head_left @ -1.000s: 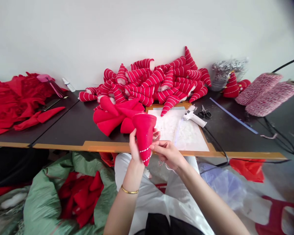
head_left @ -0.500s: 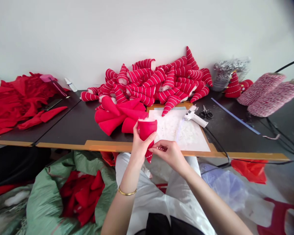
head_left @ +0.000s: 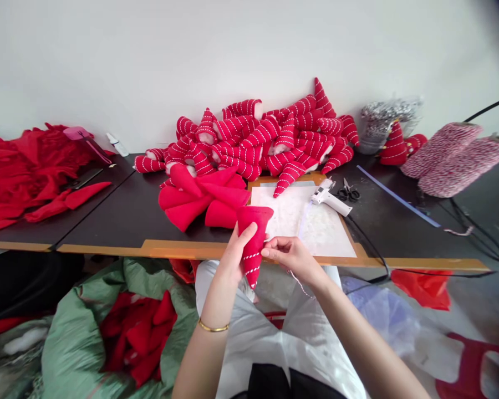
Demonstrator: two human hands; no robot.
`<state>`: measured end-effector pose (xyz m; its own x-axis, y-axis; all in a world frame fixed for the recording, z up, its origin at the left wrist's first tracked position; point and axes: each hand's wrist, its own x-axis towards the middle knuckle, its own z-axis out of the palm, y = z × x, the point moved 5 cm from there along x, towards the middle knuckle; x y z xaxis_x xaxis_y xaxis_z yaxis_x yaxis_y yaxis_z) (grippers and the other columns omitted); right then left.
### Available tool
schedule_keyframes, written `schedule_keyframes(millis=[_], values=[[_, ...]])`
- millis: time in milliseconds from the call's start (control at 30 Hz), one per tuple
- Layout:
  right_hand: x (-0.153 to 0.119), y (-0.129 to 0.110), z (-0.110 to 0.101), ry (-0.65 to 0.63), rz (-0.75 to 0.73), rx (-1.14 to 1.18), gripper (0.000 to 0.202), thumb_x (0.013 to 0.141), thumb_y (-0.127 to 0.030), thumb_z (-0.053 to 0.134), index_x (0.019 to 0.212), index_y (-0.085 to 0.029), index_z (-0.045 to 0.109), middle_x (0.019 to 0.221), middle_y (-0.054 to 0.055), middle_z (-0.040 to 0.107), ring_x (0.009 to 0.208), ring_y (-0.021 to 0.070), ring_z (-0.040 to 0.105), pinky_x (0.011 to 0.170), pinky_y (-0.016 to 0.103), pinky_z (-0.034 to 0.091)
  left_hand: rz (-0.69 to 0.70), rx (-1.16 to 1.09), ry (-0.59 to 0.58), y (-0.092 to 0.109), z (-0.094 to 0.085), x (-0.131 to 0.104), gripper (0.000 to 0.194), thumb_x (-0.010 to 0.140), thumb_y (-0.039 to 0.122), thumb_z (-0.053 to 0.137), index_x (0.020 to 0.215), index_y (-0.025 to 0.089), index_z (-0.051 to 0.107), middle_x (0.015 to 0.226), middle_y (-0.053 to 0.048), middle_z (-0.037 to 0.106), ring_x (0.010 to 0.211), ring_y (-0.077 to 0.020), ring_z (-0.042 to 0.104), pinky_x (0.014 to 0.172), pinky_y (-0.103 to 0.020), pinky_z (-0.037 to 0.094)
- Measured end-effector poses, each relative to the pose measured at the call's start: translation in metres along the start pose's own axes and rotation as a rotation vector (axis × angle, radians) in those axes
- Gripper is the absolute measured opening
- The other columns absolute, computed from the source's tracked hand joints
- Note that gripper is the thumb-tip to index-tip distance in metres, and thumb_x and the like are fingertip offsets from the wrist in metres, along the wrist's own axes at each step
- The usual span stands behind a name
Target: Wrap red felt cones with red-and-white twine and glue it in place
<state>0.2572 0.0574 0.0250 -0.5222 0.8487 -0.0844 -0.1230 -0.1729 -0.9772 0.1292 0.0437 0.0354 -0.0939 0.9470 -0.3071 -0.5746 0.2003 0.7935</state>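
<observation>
My left hand (head_left: 234, 256) is closed round a red felt cone (head_left: 254, 230), which it holds point down above my lap. Red-and-white twine circles the cone's lower part in slanting rows. Right beside the cone, my right hand (head_left: 289, 254) pinches the twine close to the felt. A loose length of that twine (head_left: 300, 284) hangs below the right hand. Behind the cone, a bunch of plain red cones (head_left: 189, 202) lies on the table. A large heap of twine-wrapped cones (head_left: 249, 138) rests against the wall, white stuffing showing at some open ends.
A white glue gun (head_left: 330, 198) lies on a white sheet (head_left: 328, 238), with black scissors (head_left: 348, 192) behind it. Twine spools (head_left: 444, 149) stand at the right, near cables. Red fabric (head_left: 33, 166) covers the table's left end. A green sack (head_left: 75, 327) is below.
The cone has turned in my left hand, so its wrapped rows now face me and its stuffing is out of sight. A loose twine end has come into view below my right hand.
</observation>
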Motion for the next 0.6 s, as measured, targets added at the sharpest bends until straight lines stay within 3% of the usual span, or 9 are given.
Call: schedule_keyframes(millis=[100, 200, 367, 600], values=[[0.0, 0.003, 0.0, -0.004, 0.01, 0.036, 0.041, 0.072, -0.053, 0.082, 0.074, -0.015, 0.068, 0.059, -0.004, 0.053, 0.044, 0.0043, 0.03, 0.04, 0.022, 0.018, -0.103, -0.085, 0.027, -0.004, 0.002, 0.0, 0.057, 0.083, 0.056, 0.069, 0.118, 0.012, 0.066, 0.095, -0.014, 0.077, 0.09, -0.0295, 0.075, 0.076, -0.036, 0.062], [0.002, 0.006, 0.0, -0.001, 0.027, 0.075, 0.043, 0.072, -0.055, 0.082, 0.072, -0.016, 0.064, 0.05, -0.006, 0.046, 0.041, 0.0052, 0.031, 0.039, 0.021, 0.021, -0.163, -0.157, 0.018, -0.005, 0.008, -0.002, 0.06, 0.091, 0.058, 0.057, 0.125, 0.01, 0.065, 0.101, -0.018, 0.076, 0.093, -0.0324, 0.075, 0.078, -0.042, 0.063], [0.005, 0.011, 0.001, 0.037, 0.08, 0.12, 0.047, 0.067, -0.056, 0.085, 0.069, -0.015, 0.062, 0.047, -0.009, 0.038, 0.04, 0.0028, 0.021, 0.039, 0.021, 0.011, -0.155, -0.279, -0.074, -0.004, 0.017, -0.001, 0.059, 0.095, 0.057, 0.047, 0.129, 0.012, 0.064, 0.102, -0.018, 0.077, 0.095, -0.0325, 0.075, 0.079, -0.043, 0.063], [0.003, 0.014, 0.015, 0.008, 0.188, 0.311, 0.051, 0.058, -0.055, 0.09, 0.074, -0.014, 0.064, 0.048, -0.012, 0.028, 0.044, 0.0026, 0.014, 0.038, 0.02, 0.006, -0.041, -0.314, -0.016, -0.007, 0.02, -0.004, 0.062, 0.093, 0.062, 0.046, 0.116, 0.01, 0.07, 0.103, -0.017, 0.077, 0.096, -0.0306, 0.074, 0.085, -0.041, 0.06]])
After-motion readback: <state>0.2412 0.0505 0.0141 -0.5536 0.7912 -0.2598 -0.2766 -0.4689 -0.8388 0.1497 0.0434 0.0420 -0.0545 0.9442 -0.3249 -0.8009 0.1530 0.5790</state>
